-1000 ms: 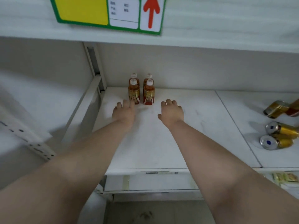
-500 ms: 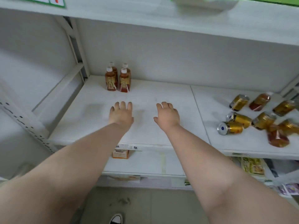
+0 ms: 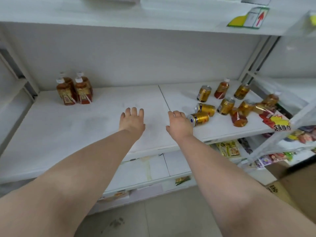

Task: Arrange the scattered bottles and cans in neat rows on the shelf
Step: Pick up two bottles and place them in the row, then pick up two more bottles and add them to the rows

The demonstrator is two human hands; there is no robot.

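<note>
Several amber tea bottles [image 3: 74, 90] with white caps stand upright in a tight block at the back left of the white shelf [image 3: 85, 127]. On the right part of the shelf several gold cans and amber bottles lie scattered; the nearest gold can [image 3: 199, 119] lies on its side. My left hand [image 3: 132, 119] hovers open over the middle of the shelf, holding nothing. My right hand [image 3: 179, 124] is open too, fingers spread, just left of that nearest can and apart from it. Behind it lies another gold can [image 3: 206, 108], and a bottle [image 3: 222, 89] stands further back.
An upper shelf [image 3: 153, 17] with a green and yellow price tag [image 3: 248, 18] overhangs the work area. Metal uprights [image 3: 256, 60] bound the shelf on the right. Lower shelves hold snack packets [image 3: 228, 148]. A red and yellow promo sign [image 3: 277, 123] hangs at the shelf's right front.
The view has swung right, away from the standing bottles, bringing the scattered cans into sight. Both hands have moved right with it; my right hand now sits close to the nearest lying can.
</note>
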